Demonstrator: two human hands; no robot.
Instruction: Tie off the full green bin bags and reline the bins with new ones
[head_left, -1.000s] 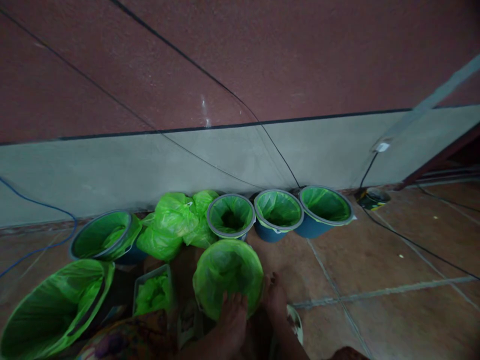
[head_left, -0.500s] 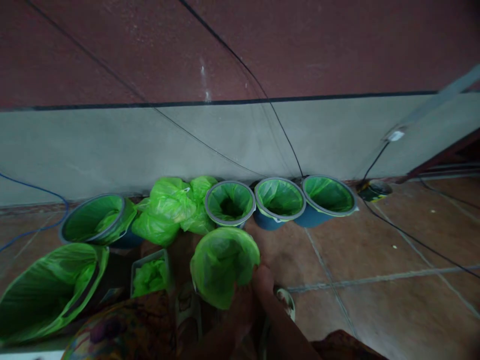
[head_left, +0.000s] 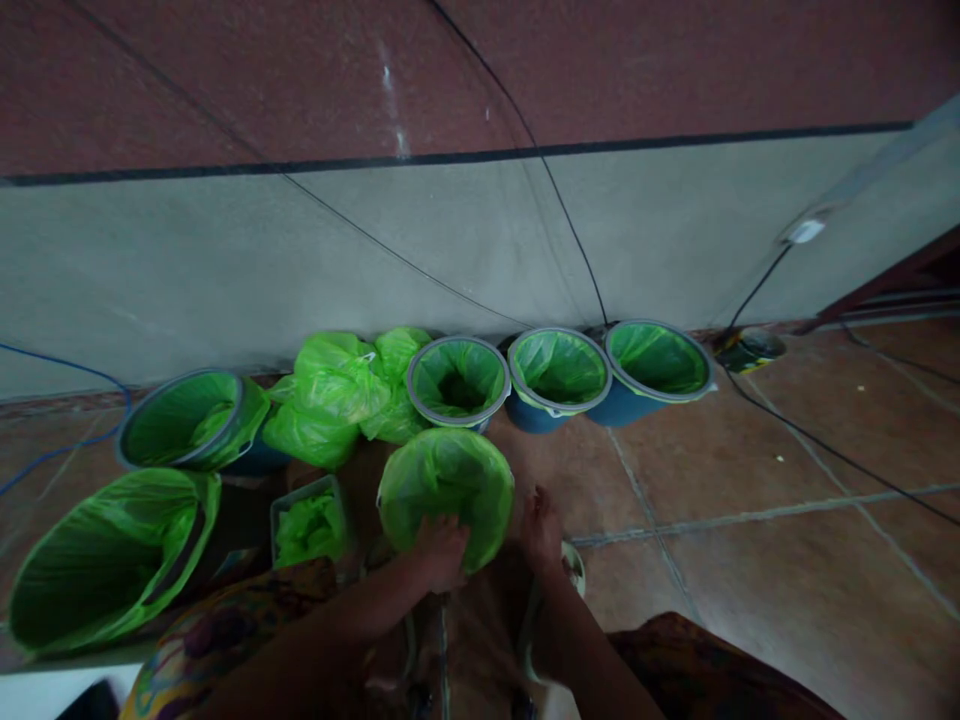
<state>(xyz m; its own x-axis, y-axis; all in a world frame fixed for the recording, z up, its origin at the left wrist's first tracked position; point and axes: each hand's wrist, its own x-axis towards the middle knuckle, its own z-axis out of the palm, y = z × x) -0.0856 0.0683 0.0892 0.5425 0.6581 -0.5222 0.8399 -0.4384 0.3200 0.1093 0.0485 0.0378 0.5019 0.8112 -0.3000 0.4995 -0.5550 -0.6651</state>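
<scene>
The lined bucket [head_left: 446, 490] sits on the floor at lower centre of the frame, its mouth tipped toward me and covered by a bright green liner; my left hand [head_left: 442, 550] is at its near rim, fingers curled over the plastic and holding it; my right hand [head_left: 541, 530] is just beside the bucket's right edge, fingers extended and close together, gripping nothing; contact with the liner cannot be confirmed.

Just left of the bucket, a small tray [head_left: 279, 512] holds loose green bags; at lower left, a large lined bin [head_left: 105, 560] lies tilted with its opening toward me.

Behind the bucket, along the foot of the wall [head_left: 225, 270], a row runs from left to right: a lined pail [head_left: 184, 430], a heap of tied green bags [head_left: 337, 400], then three upright lined buckets, the first [head_left: 457, 380] just behind the held one, the second [head_left: 559, 370] touching it, the third [head_left: 658, 360] furthest right.

A black cable [head_left: 825, 450] crosses the tiled floor [head_left: 750, 560] at right; a white socket [head_left: 806, 232] is on the wall at upper right; a blue cable [head_left: 60, 370] hangs at far left.
</scene>
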